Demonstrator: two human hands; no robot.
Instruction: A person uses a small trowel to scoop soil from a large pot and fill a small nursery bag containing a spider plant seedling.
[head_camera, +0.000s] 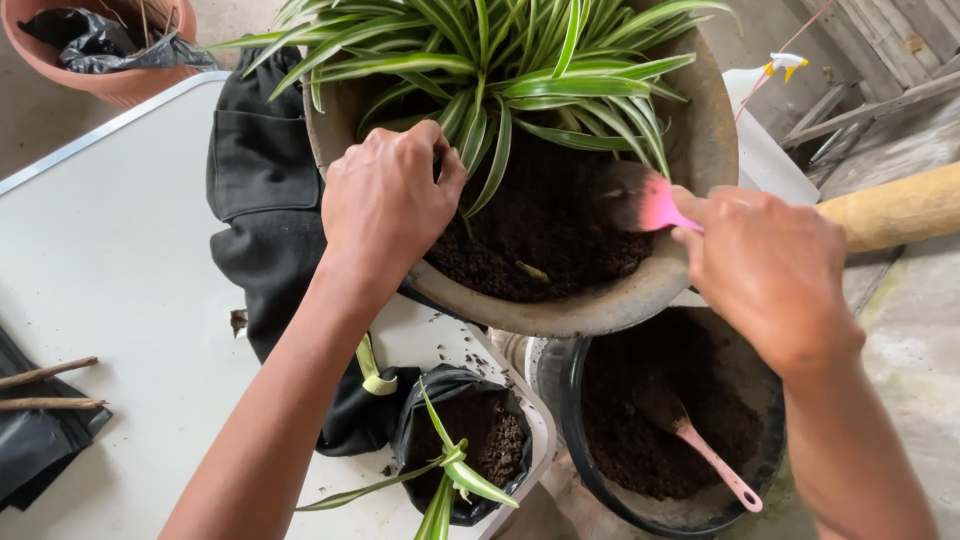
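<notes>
Large plant pot, spider plant, tilted on the white bench: landmark. Left hand closed over its near rim among the leaves. Right hand at its right rim, clamped on a pink scoop; blade on the soil, handle running right toward that hand.

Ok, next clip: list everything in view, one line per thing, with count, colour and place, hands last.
large pot: 1, brown, top centre, holds soil and a striped green plant
pink scoop: 1, in the large pot's soil
black tub: 1, bottom right, soil inside
pink spoon: 1, lying in the black tub
black grow bag: 1, bottom centre, small plant
white table: 1, left
black cloth: 1, on the table
terracotta pot: 1, top left
spray bottle: 1, white, top right
left hand: at the plant's base
right hand: holds the pink scoop
</notes>
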